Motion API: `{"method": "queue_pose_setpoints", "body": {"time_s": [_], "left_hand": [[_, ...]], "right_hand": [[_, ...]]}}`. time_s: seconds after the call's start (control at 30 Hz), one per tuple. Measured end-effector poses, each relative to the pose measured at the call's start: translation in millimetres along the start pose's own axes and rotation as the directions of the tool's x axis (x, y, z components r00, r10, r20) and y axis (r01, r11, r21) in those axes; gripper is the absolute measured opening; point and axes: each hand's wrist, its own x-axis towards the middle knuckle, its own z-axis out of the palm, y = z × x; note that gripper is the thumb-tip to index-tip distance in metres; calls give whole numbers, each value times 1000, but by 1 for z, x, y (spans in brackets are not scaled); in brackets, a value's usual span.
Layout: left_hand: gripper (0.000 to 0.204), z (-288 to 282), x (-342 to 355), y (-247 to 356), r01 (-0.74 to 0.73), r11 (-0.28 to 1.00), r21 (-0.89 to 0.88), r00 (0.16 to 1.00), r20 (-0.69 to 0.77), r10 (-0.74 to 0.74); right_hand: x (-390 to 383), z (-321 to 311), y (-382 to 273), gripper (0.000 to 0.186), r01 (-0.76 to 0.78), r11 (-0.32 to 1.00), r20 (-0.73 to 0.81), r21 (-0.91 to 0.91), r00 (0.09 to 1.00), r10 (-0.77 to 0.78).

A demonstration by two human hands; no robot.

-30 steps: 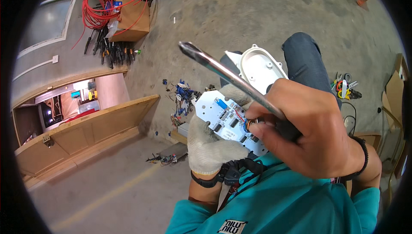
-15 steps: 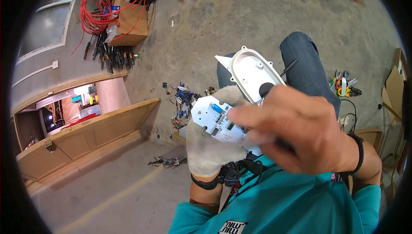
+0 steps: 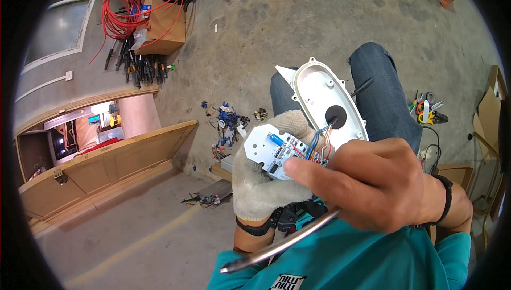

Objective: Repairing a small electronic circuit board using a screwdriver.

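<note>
My left hand [image 3: 258, 191], in a pale knitted glove, grips a white circuit board [image 3: 262, 150] with a blue component and dark chips on it. Several coloured wires [image 3: 318, 140] run from the board into a black round part [image 3: 336, 116] in an open, oblong white plastic housing [image 3: 318, 85], which lies over my lap. My bare right hand [image 3: 372, 183] is closed around a tool with a long metal shaft, seemingly a screwdriver [image 3: 282, 241]. Its shaft points down and left, and its handle is hidden in the palm. The extended right index fingertip is at the board's lower edge.
Blue and dark small parts [image 3: 226, 122] lie scattered on the concrete floor to the left. Hand tools [image 3: 426, 110] lie right of my knee. Farther left are a wooden panel [image 3: 112, 175] and a cardboard box [image 3: 162, 29] with a red cable coil [image 3: 120, 16].
My right hand has turned, bringing the metal shaft into view at the lower left. The board and housing have shifted slightly right, and the coloured wires now show.
</note>
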Motion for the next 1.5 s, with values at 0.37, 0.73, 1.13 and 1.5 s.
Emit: {"method": "queue_pose_setpoints", "body": {"time_s": [0.37, 0.73, 1.13, 1.5], "left_hand": [[67, -2, 6, -4, -124, 983, 137, 989, 97, 111], [62, 10, 29, -18, -500, 285, 818, 860, 429, 277], [85, 2, 7, -2, -539, 59, 840, 736, 435, 519], [62, -4, 8, -8, -541, 238, 807, 800, 406, 442]], "right_hand": [[9, -17, 10, 39, -260, 957, 64, 130, 965, 254], [7, -18, 20, 28, -510, 850, 169, 136, 857, 487], [0, -26, 35, 16, -853, 274, 326, 444, 439, 837], [-4, -23, 27, 16, -768, 176, 347, 616, 465, 815]]}}
